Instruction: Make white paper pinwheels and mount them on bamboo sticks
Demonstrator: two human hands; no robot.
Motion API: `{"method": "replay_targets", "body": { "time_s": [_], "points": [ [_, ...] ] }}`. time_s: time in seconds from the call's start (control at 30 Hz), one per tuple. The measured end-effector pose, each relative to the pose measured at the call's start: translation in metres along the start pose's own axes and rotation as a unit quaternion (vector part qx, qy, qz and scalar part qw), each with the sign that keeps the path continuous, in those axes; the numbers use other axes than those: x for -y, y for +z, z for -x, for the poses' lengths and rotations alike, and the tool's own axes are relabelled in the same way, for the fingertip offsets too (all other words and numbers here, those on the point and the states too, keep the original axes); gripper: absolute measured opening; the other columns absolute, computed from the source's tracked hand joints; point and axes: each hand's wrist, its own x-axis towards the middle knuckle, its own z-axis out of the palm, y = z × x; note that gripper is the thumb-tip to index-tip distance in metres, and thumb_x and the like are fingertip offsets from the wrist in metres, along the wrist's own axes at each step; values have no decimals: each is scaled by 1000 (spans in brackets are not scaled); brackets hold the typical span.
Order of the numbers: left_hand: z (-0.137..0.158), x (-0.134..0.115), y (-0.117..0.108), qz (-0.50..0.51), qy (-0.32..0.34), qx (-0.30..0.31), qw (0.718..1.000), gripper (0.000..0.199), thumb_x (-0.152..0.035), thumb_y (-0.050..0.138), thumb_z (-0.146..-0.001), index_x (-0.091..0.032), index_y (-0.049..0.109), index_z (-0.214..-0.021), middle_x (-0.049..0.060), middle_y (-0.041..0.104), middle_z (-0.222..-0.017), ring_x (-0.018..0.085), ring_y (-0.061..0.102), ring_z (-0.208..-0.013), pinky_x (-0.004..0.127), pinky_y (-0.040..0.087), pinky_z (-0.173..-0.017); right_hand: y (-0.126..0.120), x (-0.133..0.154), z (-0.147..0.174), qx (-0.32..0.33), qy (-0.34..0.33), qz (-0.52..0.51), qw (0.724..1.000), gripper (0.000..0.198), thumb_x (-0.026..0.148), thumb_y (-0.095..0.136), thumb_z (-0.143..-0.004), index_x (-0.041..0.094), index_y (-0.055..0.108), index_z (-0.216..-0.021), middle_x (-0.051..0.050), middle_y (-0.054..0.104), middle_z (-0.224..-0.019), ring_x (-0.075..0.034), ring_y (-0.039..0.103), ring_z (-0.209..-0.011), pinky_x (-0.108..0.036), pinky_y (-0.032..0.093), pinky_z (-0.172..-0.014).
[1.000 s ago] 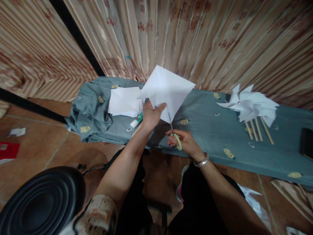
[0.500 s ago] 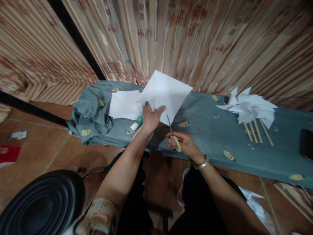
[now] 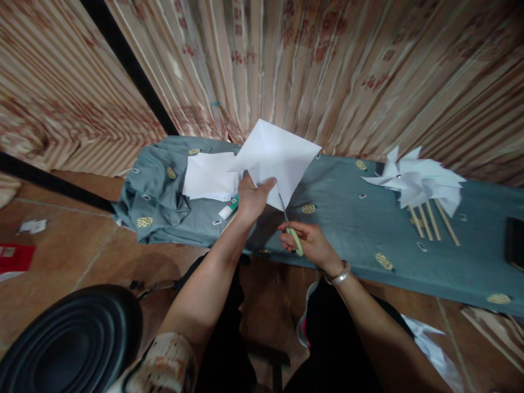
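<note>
My left hand (image 3: 254, 197) grips a square sheet of white paper (image 3: 278, 150) by its lower left side, with the thumb lying on top. The sheet is turned like a diamond and held above the cloth. In my right hand (image 3: 309, 240) is a pair of scissors (image 3: 293, 240) with pale green handles. Their blades meet the sheet's near corner and point inward. Left of the sheet lies a stack of white paper (image 3: 209, 176). A green and white glue stick (image 3: 229, 207) rests beside my left wrist.
Several white paper pinwheels (image 3: 423, 177) on wooden sticks lie at the right of the grey-green cloth (image 3: 344, 218). A dark object (image 3: 514, 243) sits at the right edge. A black round stool (image 3: 69, 341) stands lower left, and a patterned curtain (image 3: 286, 65) hangs behind.
Almost nothing differs. The view has shifted very slightly, while both hands, the paper and the scissors keep nearly the same positions.
</note>
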Motion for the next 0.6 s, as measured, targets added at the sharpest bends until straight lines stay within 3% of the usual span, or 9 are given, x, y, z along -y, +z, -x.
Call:
{"method": "replay_targets", "body": {
  "time_s": [0.6],
  "points": [
    [1,-6,-2,8,-15,-1,1000,19,-28,71,-61,-15,68,-75,3,71,-72,18,62,-66,29,50,-63,3,-1,0,-8,9,-25,1000,50,50,84,-54,16,67,-87,4,62,-58,-8,53,-49,-22,42,-48]
  ]
}}
